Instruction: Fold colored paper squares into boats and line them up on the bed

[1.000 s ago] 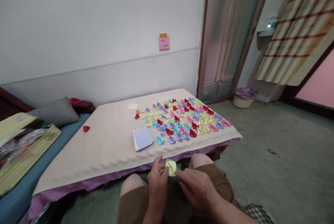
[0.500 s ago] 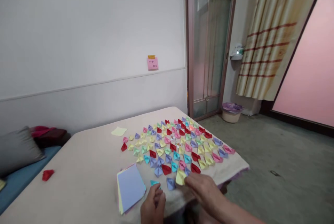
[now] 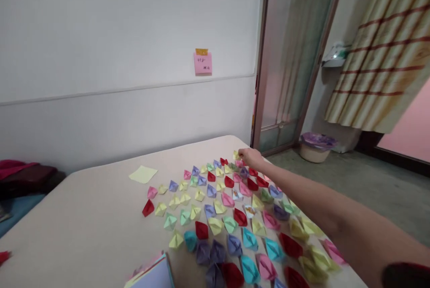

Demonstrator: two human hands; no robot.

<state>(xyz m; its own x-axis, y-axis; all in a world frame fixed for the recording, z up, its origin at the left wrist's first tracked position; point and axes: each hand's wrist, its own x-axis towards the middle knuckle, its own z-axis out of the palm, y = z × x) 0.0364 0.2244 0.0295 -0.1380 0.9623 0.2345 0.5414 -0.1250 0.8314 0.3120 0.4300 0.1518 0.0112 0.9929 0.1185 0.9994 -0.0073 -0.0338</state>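
Observation:
My right hand [image 3: 252, 158] reaches over the far end of the table, its fingers pinched on a yellow paper boat [image 3: 236, 155]. Beneath and beside my outstretched forearm, rows of small folded paper boats in red, pink, yellow, green, blue and purple cover the right side of the tablecloth [image 3: 101, 216]. Among them are a red boat [image 3: 240, 217] and a turquoise boat [image 3: 250, 238]. A stack of coloured paper [image 3: 152, 274] shows partly at the bottom edge. My left hand is out of the picture.
One pale yellow sheet [image 3: 143, 174] lies apart near the wall, with a red folded piece [image 3: 4, 257] at the far left. A pink note [image 3: 203, 64] is taped to the wall. Beyond the table stand a glass door [image 3: 289, 55] and a lined bin [image 3: 315, 151].
My right hand has moved from the near edge to the table's far end, carrying the yellow paper boat. My left hand has left the view. The camera has moved closer to the boats.

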